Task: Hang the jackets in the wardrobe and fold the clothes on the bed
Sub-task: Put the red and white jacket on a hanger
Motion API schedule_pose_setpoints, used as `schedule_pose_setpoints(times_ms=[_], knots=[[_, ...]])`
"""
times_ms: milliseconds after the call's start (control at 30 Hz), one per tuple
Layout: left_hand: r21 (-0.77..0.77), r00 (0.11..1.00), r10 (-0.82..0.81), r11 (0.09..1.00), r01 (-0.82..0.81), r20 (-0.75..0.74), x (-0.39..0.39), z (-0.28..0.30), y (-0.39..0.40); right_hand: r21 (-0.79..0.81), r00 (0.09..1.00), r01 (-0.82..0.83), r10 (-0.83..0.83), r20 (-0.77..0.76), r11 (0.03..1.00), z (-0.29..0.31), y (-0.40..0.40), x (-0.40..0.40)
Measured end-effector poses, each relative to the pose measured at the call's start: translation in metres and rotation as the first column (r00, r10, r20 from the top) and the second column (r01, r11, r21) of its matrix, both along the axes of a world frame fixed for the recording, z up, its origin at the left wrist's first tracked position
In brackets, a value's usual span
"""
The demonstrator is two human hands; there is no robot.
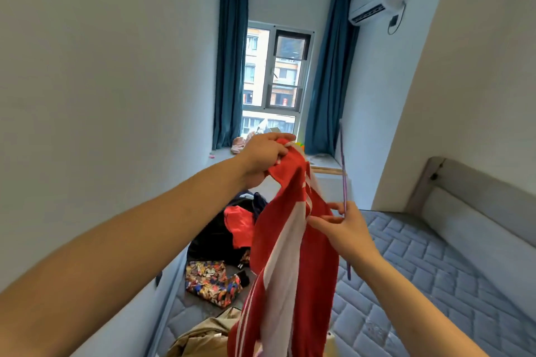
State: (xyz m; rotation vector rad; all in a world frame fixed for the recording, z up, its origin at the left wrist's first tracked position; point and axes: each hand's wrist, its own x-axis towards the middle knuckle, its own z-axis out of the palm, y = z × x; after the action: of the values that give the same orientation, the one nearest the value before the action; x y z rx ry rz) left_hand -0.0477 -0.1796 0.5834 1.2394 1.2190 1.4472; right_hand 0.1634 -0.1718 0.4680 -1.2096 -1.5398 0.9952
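Note:
A red jacket with white stripes hangs in the air over the bed. My left hand grips its top edge, raised in front of the window. My right hand is lower and to the right; it holds a thin purple hanger that stands upright, and its fingers pinch the red cloth. On the grey quilted mattress lie a dark garment, a red-orange piece, a colourful patterned piece and a tan garment.
A window with blue curtains fills the far wall, with small items on its sill. An air conditioner hangs at the upper right. The padded headboard runs along the right wall. No wardrobe is in view.

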Motion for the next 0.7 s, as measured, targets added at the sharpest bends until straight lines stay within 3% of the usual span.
schedule_pose_setpoints(times_ms=[100, 267, 300, 333, 367, 433, 500, 567, 700], knots=[[-0.014, 0.992, -0.096, 0.995, 0.097, 0.083, 0.030, 0.002, 0.002, 0.053, 0.986, -0.145, 0.148, -0.071, 0.988, 0.011, -0.012, -0.015], [0.002, 0.938, -0.300, 0.953, 0.304, 0.176, 0.027, -0.009, 0.002, 0.055, 0.989, 0.082, -0.074, -0.131, 0.995, 0.031, 0.009, -0.020], [0.021, 0.966, -0.248, 0.969, 0.247, 0.069, 0.019, -0.016, 0.004, 0.035, 0.986, 0.089, -0.083, -0.142, 0.995, 0.032, 0.013, -0.018], [0.067, 0.981, -0.144, 0.986, 0.153, -0.130, 0.008, -0.023, 0.005, 0.022, 0.984, 0.086, -0.082, -0.156, 0.996, 0.034, 0.017, -0.017], [0.132, 0.929, -0.017, 0.989, 0.071, -0.370, -0.002, -0.033, 0.005, 0.023, 0.983, 0.087, -0.082, -0.164, 0.996, 0.035, 0.020, -0.017], [0.195, 0.690, 0.129, 0.981, 0.017, -0.712, -0.021, -0.055, 0.002, 0.071, 0.984, 0.093, -0.081, -0.160, 0.993, 0.039, 0.023, -0.022], [0.158, 0.555, 0.145, 0.987, -0.026, -0.819, -0.034, -0.079, 0.004, 0.119, 0.987, 0.070, -0.051, -0.154, 0.990, 0.042, 0.024, -0.030], [0.113, 0.568, 0.150, 0.989, -0.099, -0.809, -0.041, -0.090, 0.008, 0.163, 0.993, 0.041, -0.022, -0.116, 0.986, 0.045, 0.023, -0.036], [0.085, 0.751, 0.168, 0.985, -0.148, -0.639, -0.051, -0.078, 0.006, 0.242, 0.997, 0.024, -0.039, 0.060, 0.970, 0.044, 0.023, -0.029]])
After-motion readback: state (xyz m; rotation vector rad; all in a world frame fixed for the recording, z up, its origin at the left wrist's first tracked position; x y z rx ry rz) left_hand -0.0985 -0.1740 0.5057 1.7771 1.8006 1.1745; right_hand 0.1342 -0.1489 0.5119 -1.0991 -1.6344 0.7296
